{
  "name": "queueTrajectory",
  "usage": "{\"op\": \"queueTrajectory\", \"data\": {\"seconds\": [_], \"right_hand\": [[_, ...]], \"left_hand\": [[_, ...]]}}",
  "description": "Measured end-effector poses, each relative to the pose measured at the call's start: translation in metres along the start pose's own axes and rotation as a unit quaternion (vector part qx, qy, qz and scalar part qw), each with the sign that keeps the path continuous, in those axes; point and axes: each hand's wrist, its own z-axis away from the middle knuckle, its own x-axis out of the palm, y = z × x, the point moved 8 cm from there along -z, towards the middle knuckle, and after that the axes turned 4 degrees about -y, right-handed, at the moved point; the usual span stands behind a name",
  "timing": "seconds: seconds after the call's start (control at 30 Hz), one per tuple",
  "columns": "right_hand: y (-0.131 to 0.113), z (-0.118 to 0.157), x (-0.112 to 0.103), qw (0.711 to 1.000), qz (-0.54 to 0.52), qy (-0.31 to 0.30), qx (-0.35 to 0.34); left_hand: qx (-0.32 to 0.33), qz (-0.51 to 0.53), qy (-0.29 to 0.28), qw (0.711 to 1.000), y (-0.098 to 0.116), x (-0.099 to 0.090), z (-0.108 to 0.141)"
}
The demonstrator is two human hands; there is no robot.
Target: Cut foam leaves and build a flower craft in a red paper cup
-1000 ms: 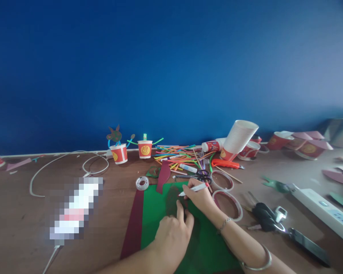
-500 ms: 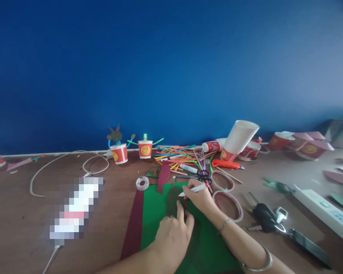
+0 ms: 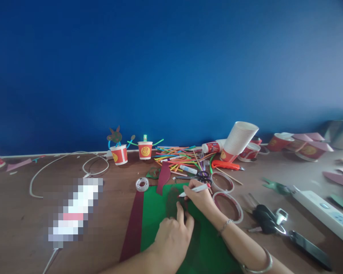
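Observation:
My right hand [image 3: 198, 196] is closed round a white marker [image 3: 198, 189] with a red end, its tip down at the upper part of a green sheet [image 3: 153, 220]. My left hand [image 3: 175, 232] lies on the same sheet just below, fingers spread and pressing on the paper, holding nothing. A dark red sheet [image 3: 133, 224] shows along the green sheet's left edge. One dark red cut strip [image 3: 163, 178] overlaps the top edge. Any mark under the marker tip is too small to make out.
Behind the sheet lie a tape roll [image 3: 142, 184], scissors [image 3: 202, 176], coloured sticks [image 3: 174, 156] and an orange cutter [image 3: 225, 164]. Stacked cups [image 3: 240, 139] lean near the wall. Keys [image 3: 265, 219] and a power strip [image 3: 326, 213] lie right; a blurred-out device [image 3: 77, 209] is left.
Both hands hold nearly the same pose. The marker's red end has shifted very slightly right, and the view has moved a little.

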Motion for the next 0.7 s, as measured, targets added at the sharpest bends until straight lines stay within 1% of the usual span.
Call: {"op": "queueTrajectory", "data": {"seconds": [0.13, 0.2, 0.27, 0.33, 0.4, 0.47, 0.57, 0.7], "right_hand": [[-0.001, 0.001, -0.009, 0.998, -0.047, 0.034, -0.006], [-0.006, 0.003, -0.010, 0.998, -0.059, 0.035, -0.017], [-0.010, 0.005, -0.007, 0.997, -0.068, 0.017, -0.030], [-0.012, 0.006, 0.001, 0.997, -0.068, -0.020, -0.035], [-0.011, 0.006, 0.010, 0.996, -0.057, -0.057, -0.033], [-0.008, 0.006, 0.017, 0.996, -0.041, -0.080, -0.027], [-0.004, 0.005, 0.020, 0.996, -0.024, -0.085, -0.012], [-0.001, 0.005, 0.019, 0.997, -0.018, -0.076, 0.005]], "left_hand": [[0.002, 0.012, 0.005, 1.000, 0.001, -0.001, 0.001], [0.006, 0.018, 0.005, 1.000, 0.002, -0.002, 0.002], [0.008, 0.023, 0.001, 1.000, 0.003, -0.004, 0.003], [0.001, 0.026, -0.011, 1.000, 0.002, -0.006, 0.003], [-0.015, 0.028, -0.028, 0.999, 0.000, -0.007, 0.004], [-0.038, 0.026, -0.044, 0.998, -0.003, -0.007, 0.005], [-0.054, 0.013, -0.043, 0.998, -0.003, -0.008, 0.007], [-0.039, -0.006, -0.025, 0.999, 0.000, -0.008, 0.006]]}}
